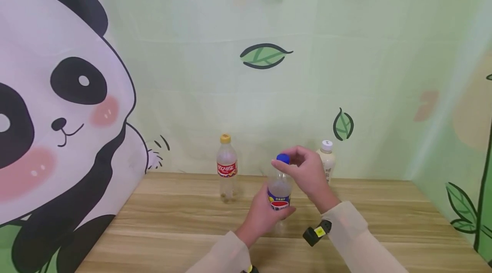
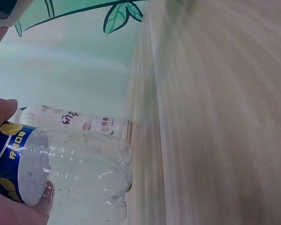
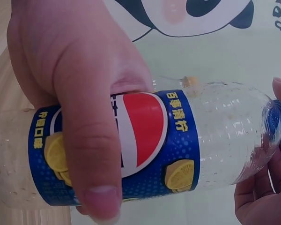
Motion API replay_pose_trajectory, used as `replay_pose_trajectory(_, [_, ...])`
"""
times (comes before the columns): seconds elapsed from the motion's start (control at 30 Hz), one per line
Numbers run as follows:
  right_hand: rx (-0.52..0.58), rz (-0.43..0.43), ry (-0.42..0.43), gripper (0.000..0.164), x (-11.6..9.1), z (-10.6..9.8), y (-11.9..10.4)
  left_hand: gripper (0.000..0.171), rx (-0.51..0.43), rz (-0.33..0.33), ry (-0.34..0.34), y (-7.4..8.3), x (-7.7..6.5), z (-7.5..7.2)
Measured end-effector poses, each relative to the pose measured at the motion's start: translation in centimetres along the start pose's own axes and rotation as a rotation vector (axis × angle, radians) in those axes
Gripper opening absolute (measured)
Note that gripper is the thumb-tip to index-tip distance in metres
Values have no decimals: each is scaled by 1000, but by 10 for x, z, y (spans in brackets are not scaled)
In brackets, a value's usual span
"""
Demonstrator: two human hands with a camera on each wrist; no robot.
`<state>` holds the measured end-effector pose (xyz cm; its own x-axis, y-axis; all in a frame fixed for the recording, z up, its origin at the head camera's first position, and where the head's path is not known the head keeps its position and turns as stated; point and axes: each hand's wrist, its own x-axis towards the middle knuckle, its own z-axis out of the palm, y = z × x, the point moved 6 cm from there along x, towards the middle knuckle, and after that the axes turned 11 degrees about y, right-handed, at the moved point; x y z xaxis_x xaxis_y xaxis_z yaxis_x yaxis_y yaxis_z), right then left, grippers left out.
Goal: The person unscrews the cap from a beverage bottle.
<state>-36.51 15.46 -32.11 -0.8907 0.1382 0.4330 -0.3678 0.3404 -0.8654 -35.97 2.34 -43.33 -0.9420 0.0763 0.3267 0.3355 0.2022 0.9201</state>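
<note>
Your left hand [image 1: 263, 213] grips the lemon Pepsi bottle [image 1: 279, 189] round its label [image 3: 147, 136] | your right hand [image 1: 309, 172] pinches its blue cap [image 1: 283, 158] | yellow-capped Coca-Cola bottle [image 1: 227, 168] stands apart

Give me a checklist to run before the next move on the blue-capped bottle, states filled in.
1. Left hand grips the blue-capped bottle round its label: ok.
2. Right hand pinches the blue cap: ok.
3. How tight the cap sits: cannot tell; it shows at the neck, but the threads are hidden.
4. Bottle's base resting on the table: cannot tell; contact is unclear.
5. Yellow-capped bottle upright and apart from both hands: ok.
6. White-capped bottle upright: ok; the right hand partly hides it in the head view.
</note>
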Motion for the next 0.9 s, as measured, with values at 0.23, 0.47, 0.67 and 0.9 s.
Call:
replay_pose_trajectory(0.23, [3,-17,-12,41,-8,-3,-6,72,-8,16,-21,3,-8,-2])
replay_pose_trajectory(0.47, [30,-19,-25,37,-16,-5,-10,69,4,30,-36,7,-17,-4])
replay_pose_trajectory(0.67, [79,-52,-35,32,-24,-4,-15,65,-32,58,-36,11,-26,-5])
replay_pose_trajectory(0.9, [150,-90,-55,27,-34,-3,-22,63,-55,72,-44,16,-38,-6])
